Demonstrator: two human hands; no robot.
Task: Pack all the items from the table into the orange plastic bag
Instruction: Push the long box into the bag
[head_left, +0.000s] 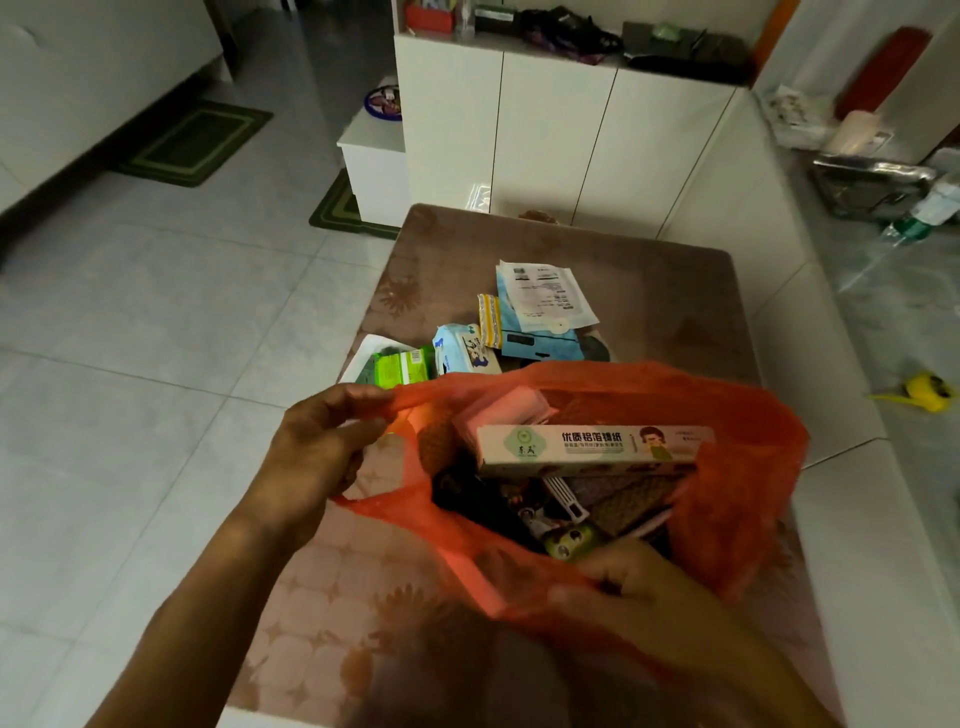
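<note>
The orange plastic bag (743, 447) stands open on the brown table (649, 291). My left hand (317, 457) pinches its left rim and handle. My right hand (618, 582) grips the near rim. Inside lie a long foil box (592, 449), a pink pack (506, 410), a white razor (563, 499), a green item (569, 540) and dark things. Behind the bag on the table are a green packet (402, 366), a wipes pack (462, 353), a yellow sachet (489, 319), a white printed pouch (545, 296) and a blue package (540, 345).
White cabinets (561, 130) stand behind the table, with clutter on top. A white bench (841, 467) runs along the right, holding a yellow toy (930, 391) and a metal tray (872, 182). Tiled floor (156, 322) with green mats lies to the left.
</note>
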